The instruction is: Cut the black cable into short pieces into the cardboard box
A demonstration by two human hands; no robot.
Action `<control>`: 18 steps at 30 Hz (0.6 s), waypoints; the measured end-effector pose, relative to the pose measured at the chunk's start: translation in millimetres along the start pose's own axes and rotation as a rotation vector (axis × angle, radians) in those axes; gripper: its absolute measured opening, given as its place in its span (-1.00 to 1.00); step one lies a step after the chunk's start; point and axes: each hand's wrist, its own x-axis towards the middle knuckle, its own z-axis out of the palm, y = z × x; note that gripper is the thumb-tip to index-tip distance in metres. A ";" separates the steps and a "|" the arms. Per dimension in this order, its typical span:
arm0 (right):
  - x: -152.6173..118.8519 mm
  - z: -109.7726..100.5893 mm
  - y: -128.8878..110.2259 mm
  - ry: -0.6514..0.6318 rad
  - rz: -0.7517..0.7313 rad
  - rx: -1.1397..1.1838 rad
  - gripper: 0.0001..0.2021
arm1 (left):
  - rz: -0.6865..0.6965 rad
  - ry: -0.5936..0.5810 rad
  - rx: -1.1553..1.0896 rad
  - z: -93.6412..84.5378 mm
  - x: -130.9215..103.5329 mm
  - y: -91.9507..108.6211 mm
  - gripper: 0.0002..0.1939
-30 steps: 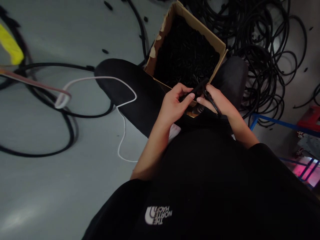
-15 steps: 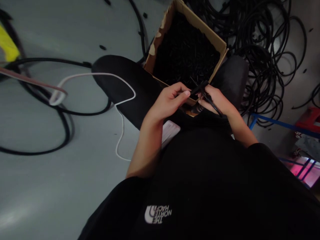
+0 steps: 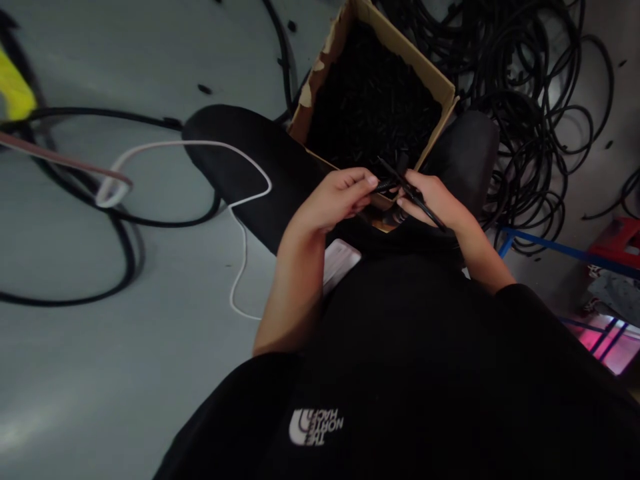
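Note:
My left hand [image 3: 347, 193] pinches a black hose [image 3: 385, 186] between thumb and fingers, over the near corner of a cardboard box [image 3: 440, 127]. My right hand [image 3: 429, 199] is closed around a dark scissors-like tool [image 3: 419, 202]. Its thin tip points up and left and crosses the hose, and its curved handle runs down past the palm. A short dark piece [image 3: 403, 162] shows beyond the crossing; whether it is joined to the hose I cannot tell. Many short black pieces [image 3: 370, 100] fill the box, which stands between my knees.
A tangle of black hose [image 3: 530, 127] lies on the floor to the right. Black hose loops [image 3: 127, 260] and a white cable [image 3: 245, 253] are on the left. A white device [image 3: 340, 260] rests at my lap. A blue frame [image 3: 565, 243] stands at right.
My left hand has turned slightly, its fingers curling further under, and the hose in it has shifted. The dark piece beyond the tool now sits more upright. My right hand stays nearly in place.

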 end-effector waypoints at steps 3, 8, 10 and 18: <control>0.4 -9.3 -4.6 -0.024 0.029 0.019 -0.70 | -0.025 0.068 -0.053 -7.1 1.0 -5.0 -0.41; -4.1 -11.0 5.4 -0.011 0.078 0.028 -0.60 | -0.020 0.194 -0.126 -10.6 1.3 -5.9 -0.48; -5.1 -6.4 13.2 0.009 0.076 0.051 -0.57 | 0.024 0.240 -0.152 -7.1 2.3 -4.7 -0.49; -5.0 12.4 13.4 0.007 -0.004 0.075 -0.60 | 0.214 0.371 -0.080 14.7 8.8 -15.3 -0.41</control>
